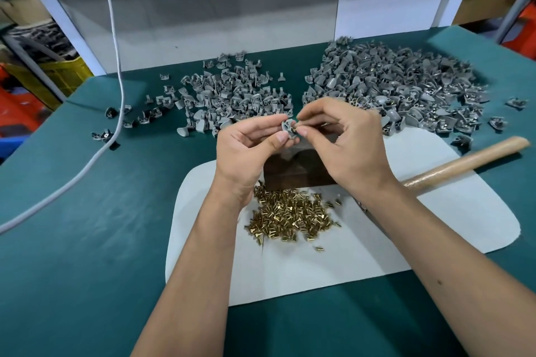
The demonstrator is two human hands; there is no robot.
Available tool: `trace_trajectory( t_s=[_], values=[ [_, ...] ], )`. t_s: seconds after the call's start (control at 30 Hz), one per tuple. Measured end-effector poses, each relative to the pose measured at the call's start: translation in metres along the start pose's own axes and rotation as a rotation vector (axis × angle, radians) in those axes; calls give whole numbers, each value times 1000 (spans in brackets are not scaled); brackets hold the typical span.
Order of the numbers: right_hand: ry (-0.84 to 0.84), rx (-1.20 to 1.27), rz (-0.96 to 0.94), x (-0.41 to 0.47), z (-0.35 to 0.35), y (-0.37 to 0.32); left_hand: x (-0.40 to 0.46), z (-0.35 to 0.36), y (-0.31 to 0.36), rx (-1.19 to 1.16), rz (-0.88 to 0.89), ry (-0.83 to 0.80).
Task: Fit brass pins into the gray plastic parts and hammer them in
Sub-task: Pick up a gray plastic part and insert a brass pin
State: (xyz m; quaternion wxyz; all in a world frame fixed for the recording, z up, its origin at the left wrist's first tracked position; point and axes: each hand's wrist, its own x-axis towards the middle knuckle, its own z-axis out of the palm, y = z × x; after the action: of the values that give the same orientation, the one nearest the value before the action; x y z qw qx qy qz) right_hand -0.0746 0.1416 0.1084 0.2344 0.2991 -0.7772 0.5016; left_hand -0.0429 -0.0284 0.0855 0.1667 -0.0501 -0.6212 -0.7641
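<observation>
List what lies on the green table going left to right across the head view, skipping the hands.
White cable → smaller heap of gray plastic parts → pile of small brass pins on the white sheet → larger heap of gray plastic parts → wooden hammer handle.

words: none to read | numbers: none | labels or brands: none | signs: none | the small gray and gold pieces are too tiny and blurry to show any marks
</observation>
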Motion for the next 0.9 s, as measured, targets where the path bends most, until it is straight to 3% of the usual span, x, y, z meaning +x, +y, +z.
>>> trace_trajectory(
  t_s=[0.4, 0.67, 0.9],
  values=[
    [32, -39, -44, 0, 0, 0, 0, 5, 3, -30, -14, -9],
    [-137, -189, -147, 0, 3, -2, -1, 5, 2, -46, -71, 0],
    [-157, -243, -193, -3, 2, -9, -1, 3, 5, -74, -89, -31]
  ],
)
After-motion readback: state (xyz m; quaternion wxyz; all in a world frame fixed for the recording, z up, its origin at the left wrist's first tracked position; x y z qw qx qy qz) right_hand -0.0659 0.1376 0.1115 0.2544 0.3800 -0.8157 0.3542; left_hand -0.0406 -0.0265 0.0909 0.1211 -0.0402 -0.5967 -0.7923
